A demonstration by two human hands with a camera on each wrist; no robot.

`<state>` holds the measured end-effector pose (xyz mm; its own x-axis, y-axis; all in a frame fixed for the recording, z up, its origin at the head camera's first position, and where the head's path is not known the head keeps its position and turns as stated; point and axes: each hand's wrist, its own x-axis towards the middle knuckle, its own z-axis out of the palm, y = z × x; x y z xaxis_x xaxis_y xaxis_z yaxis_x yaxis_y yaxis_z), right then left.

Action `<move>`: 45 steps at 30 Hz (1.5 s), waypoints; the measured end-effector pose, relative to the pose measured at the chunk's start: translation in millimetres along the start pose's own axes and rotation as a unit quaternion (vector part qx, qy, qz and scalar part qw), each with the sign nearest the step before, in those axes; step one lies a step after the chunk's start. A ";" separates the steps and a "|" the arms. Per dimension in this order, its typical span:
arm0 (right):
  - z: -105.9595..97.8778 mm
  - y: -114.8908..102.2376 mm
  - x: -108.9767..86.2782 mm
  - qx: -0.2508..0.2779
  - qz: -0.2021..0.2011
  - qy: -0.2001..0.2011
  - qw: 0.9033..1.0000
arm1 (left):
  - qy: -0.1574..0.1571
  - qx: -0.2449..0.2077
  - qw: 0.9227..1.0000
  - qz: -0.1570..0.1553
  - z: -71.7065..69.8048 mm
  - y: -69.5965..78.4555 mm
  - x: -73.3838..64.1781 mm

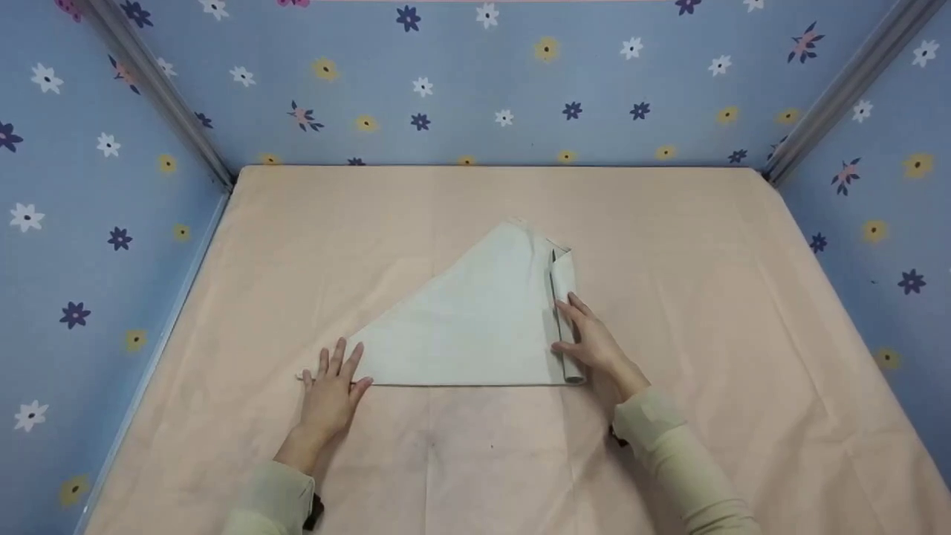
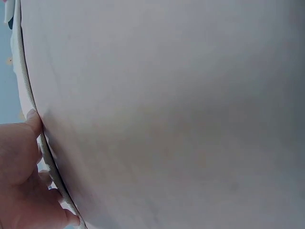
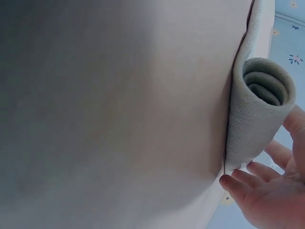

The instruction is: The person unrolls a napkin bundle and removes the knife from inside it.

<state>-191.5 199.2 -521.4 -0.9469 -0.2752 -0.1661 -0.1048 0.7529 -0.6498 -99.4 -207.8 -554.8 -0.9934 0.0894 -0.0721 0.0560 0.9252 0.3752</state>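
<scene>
A pale, folded cloth [image 1: 468, 319] lies on the table with a straight near edge and a slanted left side. Its right end is wound into a roll [image 1: 566, 279], and the right wrist view shows the spiral layers at the roll's open end [image 3: 269, 81]. My right hand [image 1: 594, 342] holds the roll, its thumb reaching across the top and its fingers along the side. At the cloth's pointed left corner, my left hand [image 1: 330, 397] rests flat with fingers spread. In the left wrist view that hand [image 2: 24, 176] has its fingertips on the cloth's edge.
A peach cover [image 1: 498, 461] with faint creases spreads over the table. Blue flowered panels [image 1: 461, 82] stand at the back and both sides, with grey posts [image 1: 160, 85] at the back corners.
</scene>
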 end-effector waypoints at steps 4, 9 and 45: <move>-0.7 0.5 0.4 0.004 0.007 -0.002 1.000 | 0.000 0.002 1.000 -0.001 0.9 -0.7 0.5; -1.9 3.1 -0.5 0.013 -0.006 -0.003 1.000 | 0.003 0.001 1.000 -0.001 0.8 -0.6 -0.6; -23.4 28.8 -14.5 0.024 -0.066 0.004 0.998 | -0.004 0.000 1.000 -0.003 -0.5 -0.1 -0.6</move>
<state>-187.9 238.9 -520.4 -0.9283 -0.3648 -0.0720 -0.2135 0.6814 -0.7001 -98.9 -208.1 -554.4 -0.9929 0.0872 -0.0806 0.0508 0.9256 0.3751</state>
